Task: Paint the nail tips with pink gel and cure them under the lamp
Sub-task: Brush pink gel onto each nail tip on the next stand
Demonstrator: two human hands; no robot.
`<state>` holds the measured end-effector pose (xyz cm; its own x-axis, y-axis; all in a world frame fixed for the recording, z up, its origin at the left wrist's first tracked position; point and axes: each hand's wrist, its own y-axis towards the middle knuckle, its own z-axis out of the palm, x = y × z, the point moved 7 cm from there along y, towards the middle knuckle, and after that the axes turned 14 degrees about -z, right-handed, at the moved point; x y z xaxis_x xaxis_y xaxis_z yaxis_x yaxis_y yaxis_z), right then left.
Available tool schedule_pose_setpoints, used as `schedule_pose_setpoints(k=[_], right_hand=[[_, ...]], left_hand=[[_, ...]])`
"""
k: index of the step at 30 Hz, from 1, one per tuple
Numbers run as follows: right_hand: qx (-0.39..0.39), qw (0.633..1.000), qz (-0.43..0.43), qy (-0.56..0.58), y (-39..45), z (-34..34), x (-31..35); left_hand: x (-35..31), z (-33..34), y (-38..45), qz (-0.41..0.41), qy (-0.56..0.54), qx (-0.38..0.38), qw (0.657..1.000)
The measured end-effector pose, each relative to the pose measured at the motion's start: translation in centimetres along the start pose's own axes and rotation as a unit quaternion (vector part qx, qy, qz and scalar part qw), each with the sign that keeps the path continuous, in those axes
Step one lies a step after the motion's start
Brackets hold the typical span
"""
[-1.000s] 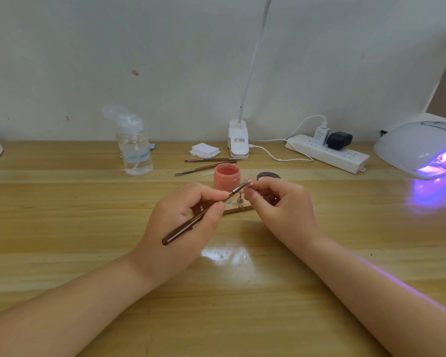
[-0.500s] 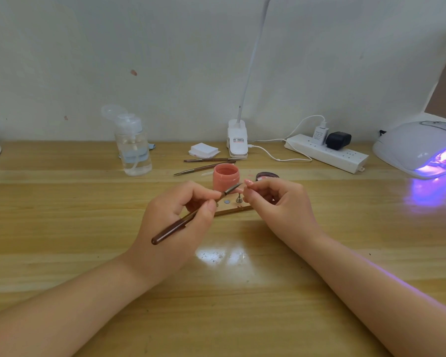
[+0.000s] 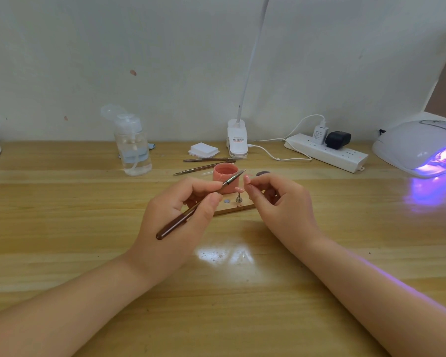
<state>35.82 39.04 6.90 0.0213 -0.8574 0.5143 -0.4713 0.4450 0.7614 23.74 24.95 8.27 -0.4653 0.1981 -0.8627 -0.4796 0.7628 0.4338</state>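
Nail tip (image 3: pixel 246 179): pale pink, glossy, pinched in right hand (image 3: pixel 281 202); left hand (image 3: pixel 180 210) pinching brush (image 3: pixel 198 206).

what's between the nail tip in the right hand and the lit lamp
Nothing visible. The nail tip is pinched in the right hand, and the bare table runs clear from there to the lamp at the far right; the power strip sits behind that path.

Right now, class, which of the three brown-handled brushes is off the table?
The brush in the left hand, bristles raised towards the pink jar. The other two brushes lie flat behind it.
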Motion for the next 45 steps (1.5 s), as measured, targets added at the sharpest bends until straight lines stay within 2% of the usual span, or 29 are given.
schedule_pose_setpoints(k=[6,25,31,35,37,41,45], right_hand=[[-0.001,1.0,-0.006,-0.009,0.0,0.0,0.1],[-0.012,1.0,0.002,-0.008,0.0,-0.1,0.0],[0.0,0.999,0.036,0.028,-0.1,0.2,-0.5],[0.007,0.999,0.034,0.027,-0.1,0.4,-0.4],[0.006,0.999,0.031,0.027,-0.1,0.4,-0.3],[-0.004,0.999,0.023,0.027,-0.1,0.4,-0.2],[-0.02,0.999,0.011,0.034,0.0,0.3,0.0]], left_hand=[[0.8,-0.3,0.2,-0.035,-0.008,-0.013,0.999],[0.5,0.1,-0.2,-0.018,-0.013,0.009,1.0],[0.4,-0.8,0.6,-0.043,-0.032,-0.026,0.998],[0.4,-2.2,4.0,-0.106,0.026,-0.082,0.991],[0.3,-2.8,6.2,-0.14,0.08,-0.08,0.984],[-0.5,-2.4,10.0,-0.171,0.198,-0.038,0.964],[-0.2,-0.4,12.8,-0.232,0.223,0.038,0.946]])
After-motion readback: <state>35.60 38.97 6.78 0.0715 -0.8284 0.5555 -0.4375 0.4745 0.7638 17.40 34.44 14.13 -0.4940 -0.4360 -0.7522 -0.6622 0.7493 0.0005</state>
